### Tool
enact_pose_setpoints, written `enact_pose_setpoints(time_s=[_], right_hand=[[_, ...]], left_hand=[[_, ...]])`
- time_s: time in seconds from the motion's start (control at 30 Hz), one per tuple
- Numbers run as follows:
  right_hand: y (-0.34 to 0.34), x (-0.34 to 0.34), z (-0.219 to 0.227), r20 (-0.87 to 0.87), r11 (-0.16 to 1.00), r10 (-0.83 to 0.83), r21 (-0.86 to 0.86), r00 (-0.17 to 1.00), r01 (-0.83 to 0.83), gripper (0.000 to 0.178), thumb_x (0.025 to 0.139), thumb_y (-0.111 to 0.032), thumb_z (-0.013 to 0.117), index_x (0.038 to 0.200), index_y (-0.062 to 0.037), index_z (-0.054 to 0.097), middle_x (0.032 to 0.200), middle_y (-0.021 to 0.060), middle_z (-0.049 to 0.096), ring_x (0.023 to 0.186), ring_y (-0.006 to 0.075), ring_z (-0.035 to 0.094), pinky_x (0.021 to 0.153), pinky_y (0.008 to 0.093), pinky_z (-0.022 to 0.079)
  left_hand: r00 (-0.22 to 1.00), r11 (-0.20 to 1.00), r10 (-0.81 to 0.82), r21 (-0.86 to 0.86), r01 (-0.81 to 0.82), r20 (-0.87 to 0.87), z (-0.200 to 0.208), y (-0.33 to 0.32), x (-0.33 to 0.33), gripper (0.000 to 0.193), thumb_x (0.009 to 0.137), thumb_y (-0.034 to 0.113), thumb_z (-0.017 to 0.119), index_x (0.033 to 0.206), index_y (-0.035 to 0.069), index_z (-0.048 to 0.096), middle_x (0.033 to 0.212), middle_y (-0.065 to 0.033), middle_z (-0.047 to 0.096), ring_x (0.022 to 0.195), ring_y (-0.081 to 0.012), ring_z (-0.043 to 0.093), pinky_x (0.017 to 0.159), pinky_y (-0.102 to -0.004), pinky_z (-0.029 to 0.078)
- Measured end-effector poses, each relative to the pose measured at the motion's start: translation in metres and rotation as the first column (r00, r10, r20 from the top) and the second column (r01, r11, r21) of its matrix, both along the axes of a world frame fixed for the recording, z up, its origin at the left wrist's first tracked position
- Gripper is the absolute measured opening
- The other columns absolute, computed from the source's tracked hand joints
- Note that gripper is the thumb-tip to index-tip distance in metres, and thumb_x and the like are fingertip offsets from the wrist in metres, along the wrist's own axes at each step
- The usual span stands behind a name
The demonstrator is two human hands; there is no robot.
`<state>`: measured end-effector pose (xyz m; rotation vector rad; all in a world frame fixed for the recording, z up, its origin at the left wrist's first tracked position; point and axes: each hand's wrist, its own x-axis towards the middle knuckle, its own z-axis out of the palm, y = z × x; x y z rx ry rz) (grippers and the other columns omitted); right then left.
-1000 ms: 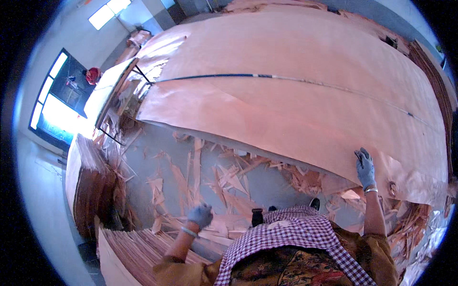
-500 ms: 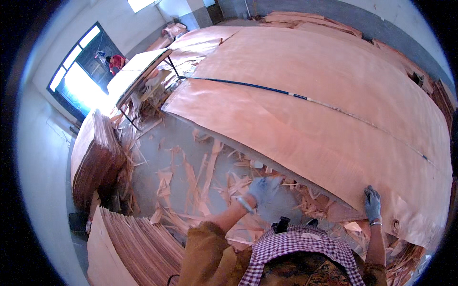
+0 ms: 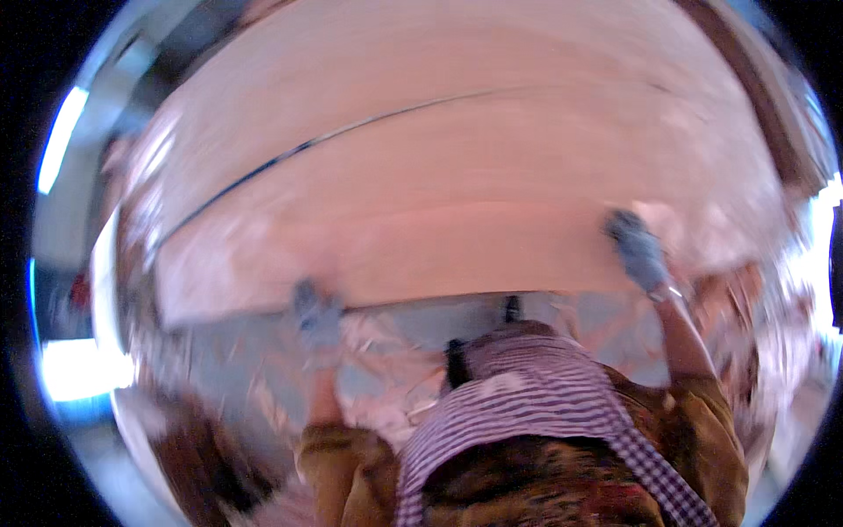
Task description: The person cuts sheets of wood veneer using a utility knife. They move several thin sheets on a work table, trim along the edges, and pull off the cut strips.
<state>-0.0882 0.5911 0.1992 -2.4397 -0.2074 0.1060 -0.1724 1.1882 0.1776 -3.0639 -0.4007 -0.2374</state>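
A broad, thin pinkish-tan wood veneer sheet lies on top of a wide spread of veneer in front of me. My left hand, in a blue-grey glove with dark fingertips, is at the sheet's near edge on the left. Motion smears its fingers, so its grip does not show. Farther right, my right hand wears a matching glove and rests on the sheet's upper face, fingers stretched forward and somewhat blurred. A long thin measuring stick, dark at one end and pale at the other, lies across the veneer beyond both hands.
Torn veneer scraps litter the grey floor below the near edge. A dark brown stack stands at lower left. Brown stacked material borders the far right. My checkered apron is close below the sheet.
The view has swung to the right and closer over the veneer. My left hand has gone from above the littered floor to the sheet's near edge. My right hand is still on the sheet.
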Motion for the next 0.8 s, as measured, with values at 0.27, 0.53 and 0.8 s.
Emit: enact_pose_setpoints(time_s=[0.27,0.53,0.8], right_hand=[[0.017,0.002,-0.014,0.149,0.800,-0.107,-0.575,0.983,0.174,0.047,0.081,-0.017,0.049,0.127,-0.0235,0.046,0.140,0.0073,0.036,0.129,0.0343,0.033,0.095,0.0530,0.029],[0.030,-0.033,-0.004,0.224,0.782,-0.289,-0.506,0.931,0.365,0.048,0.079,-0.018,0.050,0.127,-0.0221,0.045,0.138,0.0064,0.038,0.126,0.0344,0.036,0.093,0.0539,0.030],[0.072,-0.086,-0.006,0.218,0.803,-0.165,-0.536,0.962,0.260,0.041,0.076,-0.015,0.054,0.117,-0.0160,0.050,0.132,0.0084,0.044,0.125,0.0308,0.037,0.091,0.0506,0.035]], left_hand=[[1.000,0.986,0.000,0.168,0.003,-0.020,-0.029,0.000,-0.026,0.062,0.090,0.039,0.048,0.134,-0.002,0.035,0.138,-0.0203,0.036,0.127,-0.0327,0.036,0.102,-0.0435,0.030],[0.818,0.740,-0.561,0.519,0.428,0.125,0.000,0.026,-0.026,0.058,0.086,0.051,0.050,0.119,0.004,0.053,0.114,-0.0196,0.056,0.101,-0.0390,0.055,0.085,-0.0482,0.046],[0.963,0.943,-0.258,0.196,0.267,-0.071,-0.044,0.090,-0.033,0.056,0.094,0.034,0.038,0.135,-0.003,0.032,0.139,-0.0215,0.034,0.127,-0.0350,0.034,0.106,-0.0438,0.026]])
